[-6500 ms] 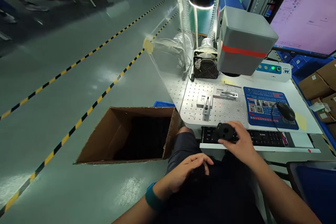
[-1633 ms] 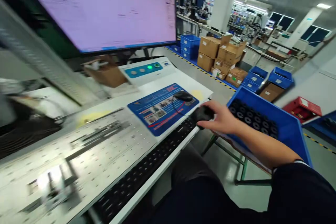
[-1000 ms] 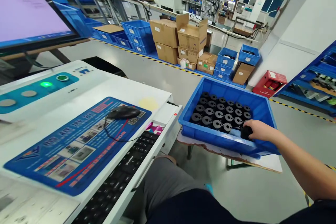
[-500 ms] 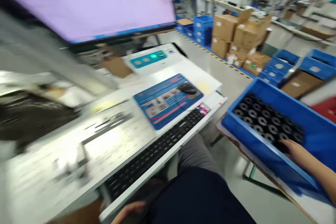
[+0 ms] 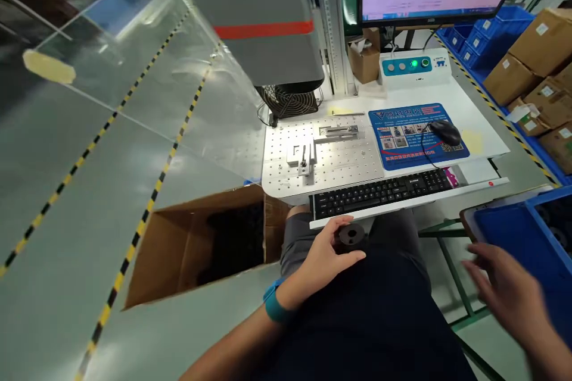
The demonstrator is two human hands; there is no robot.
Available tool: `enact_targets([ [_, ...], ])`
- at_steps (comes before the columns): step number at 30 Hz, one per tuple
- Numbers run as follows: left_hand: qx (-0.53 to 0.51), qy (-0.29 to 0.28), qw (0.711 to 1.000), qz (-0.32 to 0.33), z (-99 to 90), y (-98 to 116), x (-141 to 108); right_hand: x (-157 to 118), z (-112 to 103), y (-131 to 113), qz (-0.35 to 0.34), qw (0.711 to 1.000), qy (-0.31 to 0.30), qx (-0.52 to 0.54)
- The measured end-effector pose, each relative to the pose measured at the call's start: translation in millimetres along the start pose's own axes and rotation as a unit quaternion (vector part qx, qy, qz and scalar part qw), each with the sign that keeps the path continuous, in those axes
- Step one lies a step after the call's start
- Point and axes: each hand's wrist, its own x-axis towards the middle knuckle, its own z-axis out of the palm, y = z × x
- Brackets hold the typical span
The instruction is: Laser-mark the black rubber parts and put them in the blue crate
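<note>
"What's biggest around the person?"

"The white workbench (image 5: 465, 95), straight ahead. An open cardboard box (image 5: 156, 256) stands to its left, dark inside, and part of a blue crate (image 5: 504, 226) shows at the right edge."

"Smaller than those?"

"A grey machine head (image 5: 277, 59) with a red stripe, above the far side of a perforated metal plate (image 5: 344, 166). Then the black keyboard (image 5: 384, 190) on the pull-out tray (image 5: 478, 189)."

"And the hands?"

"The left hand (image 5: 324, 256) is the nearer: the black cylindrical part (image 5: 351, 240) sits in it, just short of the tray's edge. From that grip, the plate and its two slotted metal blocks lie forward and slightly left, beyond the keyboard. The right hand (image 5: 513, 292) is well apart, beside the crate."

"How does the part lie?"

"Its round, holed end faces up. The side below is mostly hidden, so I can't tell its long axis."

"How tight are the grips?"

"Left: fingers and thumb closed round the part's sides. Right: blurred, thumb and fingers parted, nothing visible between them."
</note>
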Motion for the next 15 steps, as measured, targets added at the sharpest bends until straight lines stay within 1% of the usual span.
enact_targets([
  [1,0.011,0.019,0.999,0.024,0.8,0,-1,7,17,-21,-0.034,0.998,-0.038,0.032],
  [3,0.041,0.053,0.995,0.077,-0.8,-1,-4,22,56,-64,-0.082,0.99,-0.087,0.081],
  [5,0.088,0.088,0.983,0.138,-5.9,-5,-9,35,92,-100,-0.109,0.98,-0.107,0.13],
  [7,0.139,0.126,0.963,0.196,-12.6,-11,-14,42,120,-127,-0.128,0.97,-0.124,0.166],
  [10,0.162,0.161,0.942,0.246,-21.8,-19,-21,45,146,-148,-0.135,0.963,-0.152,0.175],
  [15,0.128,0.166,0.945,0.251,-30.1,-31,-29,49,168,-159,-0.072,0.97,-0.192,0.132],
])
